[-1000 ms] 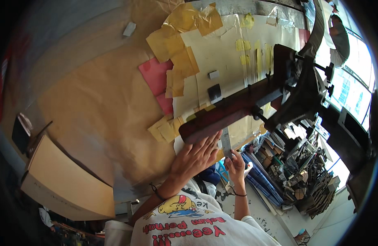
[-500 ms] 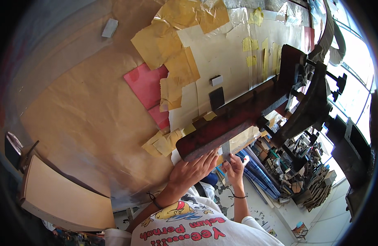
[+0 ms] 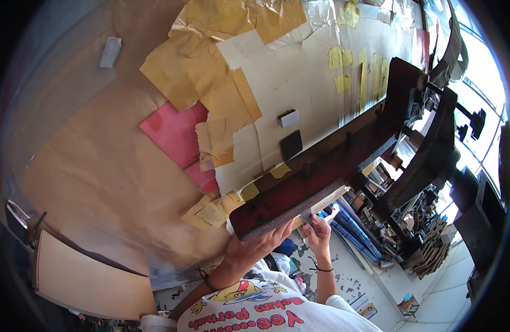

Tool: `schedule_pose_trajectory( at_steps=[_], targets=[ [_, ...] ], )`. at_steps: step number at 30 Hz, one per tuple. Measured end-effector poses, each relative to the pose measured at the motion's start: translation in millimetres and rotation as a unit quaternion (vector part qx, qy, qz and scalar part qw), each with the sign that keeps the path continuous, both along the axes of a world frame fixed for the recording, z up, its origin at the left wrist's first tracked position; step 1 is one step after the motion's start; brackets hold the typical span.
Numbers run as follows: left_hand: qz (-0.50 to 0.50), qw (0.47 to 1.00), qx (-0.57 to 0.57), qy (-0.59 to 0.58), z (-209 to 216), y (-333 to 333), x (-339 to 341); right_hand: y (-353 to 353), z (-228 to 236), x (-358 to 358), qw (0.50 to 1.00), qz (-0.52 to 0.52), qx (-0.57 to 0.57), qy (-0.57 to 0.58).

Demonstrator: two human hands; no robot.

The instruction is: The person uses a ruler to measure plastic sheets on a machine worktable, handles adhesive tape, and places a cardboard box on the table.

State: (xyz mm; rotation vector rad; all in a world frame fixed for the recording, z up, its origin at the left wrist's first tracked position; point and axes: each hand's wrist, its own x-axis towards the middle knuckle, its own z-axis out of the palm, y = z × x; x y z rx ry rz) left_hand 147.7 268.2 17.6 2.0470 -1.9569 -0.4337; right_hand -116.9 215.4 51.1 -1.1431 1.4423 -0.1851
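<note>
1. Head view: I take the dark reddish wooden beam (image 3: 321, 171) as my landmark. It runs slantwise from its near end, just above my hands, up to a dark wooden frame (image 3: 432, 149) at its far end.
2. My left hand (image 3: 260, 246) is under the beam's near end, fingers curled up against its lower edge, closed on the wood in a supporting grip.
3. My right hand (image 3: 318, 232) sits just beside it, further along the same lower edge. Its fingers are bent and pinched at the edge; I cannot tell whether they hold the beam itself or something small against it.
4. Behind the beam lies a surface covered in brown paper (image 3: 100, 166), with yellow paper patches (image 3: 210, 77), a pink sheet (image 3: 174, 133) and a small dark square (image 3: 290, 145).
5. Below the beam's far half, stacked clutter (image 3: 415, 243) crowds the floor.
6. In my judgement, doing this well means keeping both hands close to the end, bearing weight evenly, and not letting the far end twist in the frame.
</note>
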Motion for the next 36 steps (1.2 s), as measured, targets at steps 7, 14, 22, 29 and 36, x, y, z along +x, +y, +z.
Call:
schedule_pose_trajectory(
  at_steps=[7,14,22,29,36],
  targets=[
    [-0.021,1.0,0.005,-0.001,-2.9,6.0,-8.1,-0.9,0.6,-7.1,1.0,0.007,-0.003,-0.013],
    [-0.034,0.999,0.017,0.033,-4.8,11.6,-12.9,2.4,-2.7,-14.5,0.999,0.04,-0.013,-0.011],
    [-0.075,0.996,-0.026,0.033,-14.9,27.0,-21.0,-0.3,-3.2,-10.8,0.997,0.061,-0.038,-0.028],
    [-0.104,0.993,-0.02,0.056,-16.6,37.1,-27.9,0.2,-1.7,-14.0,0.998,0.057,-0.036,-0.002],
    [-0.108,0.993,-0.024,-0.031,-10.6,24.9,-23.3,-0.8,-1.6,-9.3,0.998,0.045,-0.036,-0.006]
  ],
)
